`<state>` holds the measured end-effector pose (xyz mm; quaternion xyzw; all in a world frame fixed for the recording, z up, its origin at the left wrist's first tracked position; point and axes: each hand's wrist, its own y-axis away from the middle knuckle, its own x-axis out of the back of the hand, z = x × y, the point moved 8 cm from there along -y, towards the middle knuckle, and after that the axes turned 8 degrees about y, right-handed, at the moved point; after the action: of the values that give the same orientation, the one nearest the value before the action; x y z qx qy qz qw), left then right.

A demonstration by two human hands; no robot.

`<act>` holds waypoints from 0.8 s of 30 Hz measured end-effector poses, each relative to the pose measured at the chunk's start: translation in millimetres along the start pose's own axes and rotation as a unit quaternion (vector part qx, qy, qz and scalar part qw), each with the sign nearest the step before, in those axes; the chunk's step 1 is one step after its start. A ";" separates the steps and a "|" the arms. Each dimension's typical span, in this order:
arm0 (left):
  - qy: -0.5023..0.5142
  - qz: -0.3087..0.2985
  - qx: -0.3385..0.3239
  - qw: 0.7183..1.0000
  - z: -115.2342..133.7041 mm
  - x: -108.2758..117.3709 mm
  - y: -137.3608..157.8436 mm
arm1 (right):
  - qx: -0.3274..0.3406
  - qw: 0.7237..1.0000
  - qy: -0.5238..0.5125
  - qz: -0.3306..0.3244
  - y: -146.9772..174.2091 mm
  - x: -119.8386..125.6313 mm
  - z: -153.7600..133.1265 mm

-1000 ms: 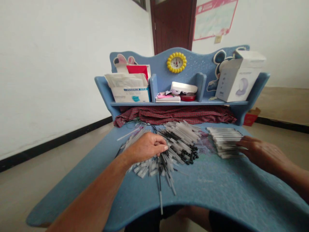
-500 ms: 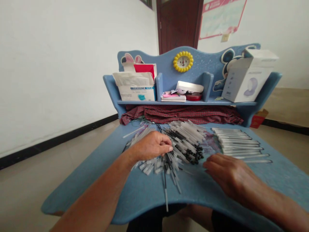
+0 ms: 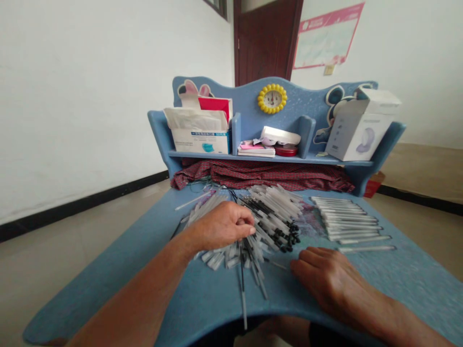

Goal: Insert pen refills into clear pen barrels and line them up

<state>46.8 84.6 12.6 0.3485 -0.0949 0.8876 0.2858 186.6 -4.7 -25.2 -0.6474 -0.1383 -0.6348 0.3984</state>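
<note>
My left hand [image 3: 228,224] rests over the heap with thumb and fingers pinched together. From under its curled fingers a long thin pen refill [image 3: 243,284], black above and whitish below, runs toward the table's front edge. Around it lie loose translucent pen barrels [image 3: 216,258] and a pile of barrels with black ends [image 3: 285,236]. My right hand [image 3: 321,272] is low over the table, fingers curled closed. A thin refill [image 3: 277,263] meets its fingertips; the grip itself is hidden. Beyond this hand, assembled-looking clear pens [image 3: 343,219] lie side by side in a row.
The blue table [image 3: 119,260] carries a back shelf [image 3: 275,159]. On it stand a mask box [image 3: 200,140], papers [image 3: 256,150], a red tin [image 3: 285,151] and a white box [image 3: 356,127]. Checked cloth [image 3: 267,174] is bunched below. A yellow flower clock [image 3: 272,99] hangs above.
The whole view has shifted slightly. My right hand has come a little nearer to me and to the thin refill at its fingertips. My left hand stays over the heap, still pinched.
</note>
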 end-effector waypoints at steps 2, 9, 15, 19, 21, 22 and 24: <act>0.000 0.003 -0.003 1.000 -0.2 -0.4 -0.5 | -0.022 1.000 0.005 -0.011 -2.3 -1.2 5.6; -0.009 -0.020 0.007 1.000 -2.2 -3.6 -1.9 | -0.140 0.987 0.031 -0.079 -30.7 -12.1 20.1; -0.040 -0.137 -0.018 0.990 7.6 -12.5 10.9 | -0.181 0.972 0.081 -0.126 -54.1 -16.2 20.1; -0.103 -0.223 -0.093 0.965 25.5 -38.4 26.0 | -0.200 0.964 0.069 -0.163 -63.7 -20.6 19.3; -0.151 -0.247 -0.144 0.946 36.8 -53.7 33.1 | -0.205 0.961 0.062 -0.176 -66.3 -22.4 18.5; -0.178 -0.253 -0.156 0.938 40.2 -59.9 35.4 | -0.208 0.960 0.059 -0.178 -67.1 -22.8 18.4; -0.235 -0.267 -0.162 0.920 42.6 -70.2 38.8 | -0.216 0.959 0.054 -0.177 -67.5 -23.1 18.8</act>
<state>90.3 6.2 -1.9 0.5087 -0.2052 0.6433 0.5341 150.1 59.3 -21.4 -0.6481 -0.0894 -0.7438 0.1372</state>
